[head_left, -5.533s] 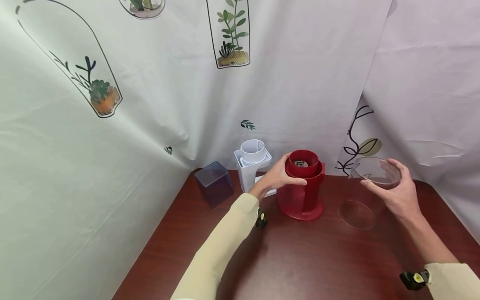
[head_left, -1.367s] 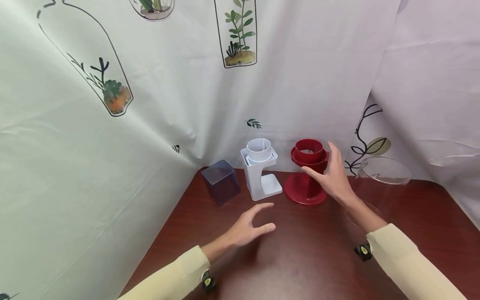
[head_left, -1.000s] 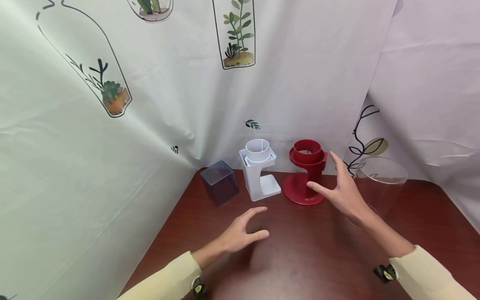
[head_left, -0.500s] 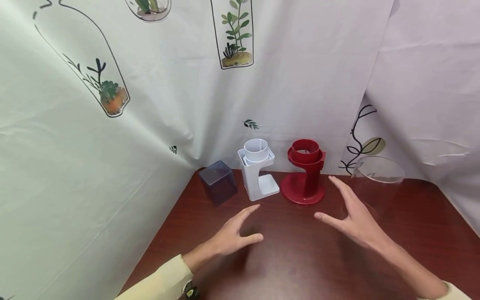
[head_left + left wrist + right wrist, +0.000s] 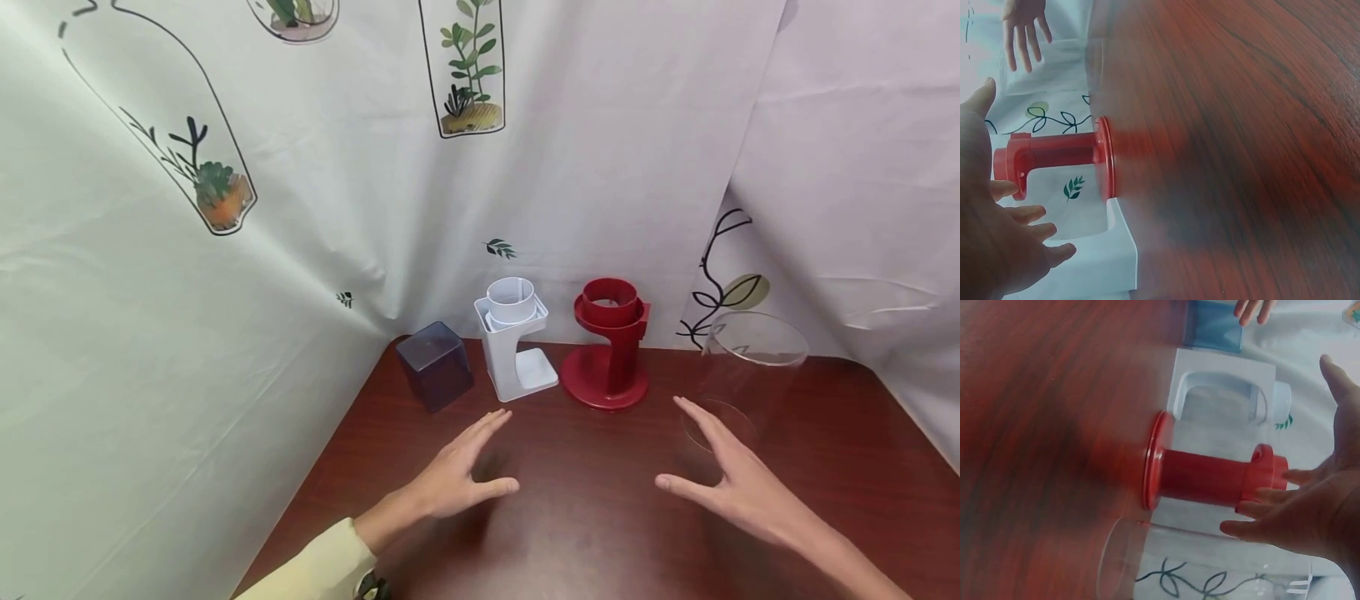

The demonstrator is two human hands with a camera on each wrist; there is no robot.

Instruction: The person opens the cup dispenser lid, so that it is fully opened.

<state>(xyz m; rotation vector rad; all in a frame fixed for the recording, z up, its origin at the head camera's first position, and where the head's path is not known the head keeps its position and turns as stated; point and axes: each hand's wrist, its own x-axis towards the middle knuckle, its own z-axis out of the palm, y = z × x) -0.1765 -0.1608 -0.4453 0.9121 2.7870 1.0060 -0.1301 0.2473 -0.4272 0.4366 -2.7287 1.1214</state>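
My left hand (image 5: 453, 475) is held above the front of the table, fingers extended and thumb apart, holding nothing. Across from it, my right hand (image 5: 738, 492) is likewise spread and holds nothing. A red stand (image 5: 622, 358) with a round base and a ring-shaped top stands upright beyond them. To its left is a white stand (image 5: 504, 362) with a square base and a round white cup-like insert. A dark translucent square box (image 5: 438, 371) sits farther left. Nearest my right hand, a tall clear cylinder (image 5: 750, 387) stands upright. In the right wrist view, my fingers overlap the red stand (image 5: 1207, 478).
Everything rests on a glossy dark red-brown wooden table (image 5: 577, 533). White cloth (image 5: 615, 167) printed with plants in bottles hangs behind the table, and more cloth (image 5: 150, 375) runs along its left side.
Earlier, my left hand held the red stand and my right hand the clear cylinder; both are released. The red stand sits slightly farther back. Lately my right hand has drawn back toward the front right.
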